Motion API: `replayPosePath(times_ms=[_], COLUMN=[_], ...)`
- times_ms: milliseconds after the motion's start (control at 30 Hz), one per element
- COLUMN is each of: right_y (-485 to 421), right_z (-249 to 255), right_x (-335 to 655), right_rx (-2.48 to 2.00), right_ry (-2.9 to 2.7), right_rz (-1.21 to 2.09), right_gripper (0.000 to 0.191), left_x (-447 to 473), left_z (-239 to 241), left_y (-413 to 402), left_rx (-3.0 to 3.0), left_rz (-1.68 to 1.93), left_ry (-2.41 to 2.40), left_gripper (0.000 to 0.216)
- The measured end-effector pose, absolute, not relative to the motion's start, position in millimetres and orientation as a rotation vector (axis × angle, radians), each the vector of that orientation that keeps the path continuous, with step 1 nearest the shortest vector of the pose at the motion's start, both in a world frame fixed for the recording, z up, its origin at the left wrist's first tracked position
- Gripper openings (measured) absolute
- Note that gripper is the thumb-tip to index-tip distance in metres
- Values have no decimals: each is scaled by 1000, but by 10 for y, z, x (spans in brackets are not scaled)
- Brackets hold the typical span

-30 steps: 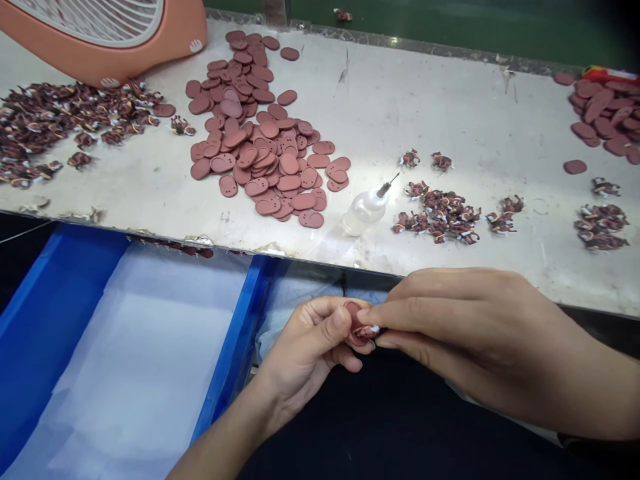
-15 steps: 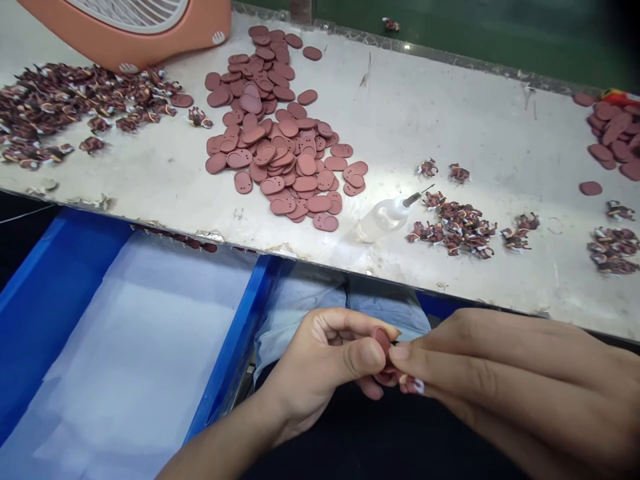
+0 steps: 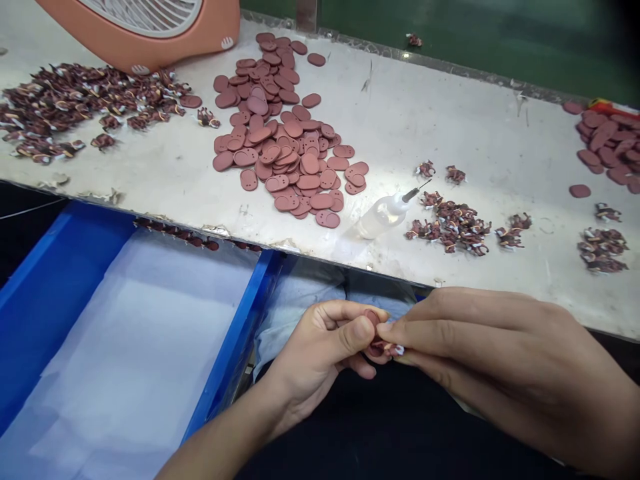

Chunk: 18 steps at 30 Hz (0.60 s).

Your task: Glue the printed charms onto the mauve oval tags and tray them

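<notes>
My left hand (image 3: 320, 353) pinches a small reddish-brown oval piece (image 3: 373, 319) between thumb and fingers, below the table's front edge. My right hand (image 3: 480, 353) meets it from the right, its fingertips pinched on a tiny brown and white figure (image 3: 387, 348) pressed against the oval. Both hands are closed, held over my dark lap. On the table above lies a heap of the same oval pieces (image 3: 285, 133), and a scatter of small brown figures (image 3: 453, 223) lies right of a clear squeeze bottle (image 3: 383, 215) with a needle tip.
A blue bin (image 3: 240, 333) lined with white sheet sits at lower left. More brown figures (image 3: 65, 110) pile at the far left, by an orange fan base (image 3: 150, 33). More ovals (image 3: 607, 143) and figures (image 3: 603, 248) lie at the right of the worn grey table (image 3: 450, 113).
The hands stay pinched together on the oval and figure; they dropped lower in the picture half a second ago and now sit a little higher again. The view shifted slightly.
</notes>
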State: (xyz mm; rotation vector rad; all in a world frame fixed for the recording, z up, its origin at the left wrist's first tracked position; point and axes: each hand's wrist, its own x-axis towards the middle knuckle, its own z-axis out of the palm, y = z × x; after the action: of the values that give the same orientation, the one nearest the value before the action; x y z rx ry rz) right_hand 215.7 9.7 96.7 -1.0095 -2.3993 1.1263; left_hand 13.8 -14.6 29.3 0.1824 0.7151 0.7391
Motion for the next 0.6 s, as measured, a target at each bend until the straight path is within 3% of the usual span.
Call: replayPosePath(times_ms=[200, 600], right_y=[133, 205], right_z=[999, 1031], right_x=[2114, 2016], right_rx=[-945, -886], right_ry=[-2458, -2457], right_rz=[997, 982], right_gripper=[13, 12], left_x=[141, 72], left_z=[305, 274], left_y=[-147, -190], left_rx=[200, 227], left_rz=[751, 774], left_ry=[706, 702], left_gripper=[31, 35])
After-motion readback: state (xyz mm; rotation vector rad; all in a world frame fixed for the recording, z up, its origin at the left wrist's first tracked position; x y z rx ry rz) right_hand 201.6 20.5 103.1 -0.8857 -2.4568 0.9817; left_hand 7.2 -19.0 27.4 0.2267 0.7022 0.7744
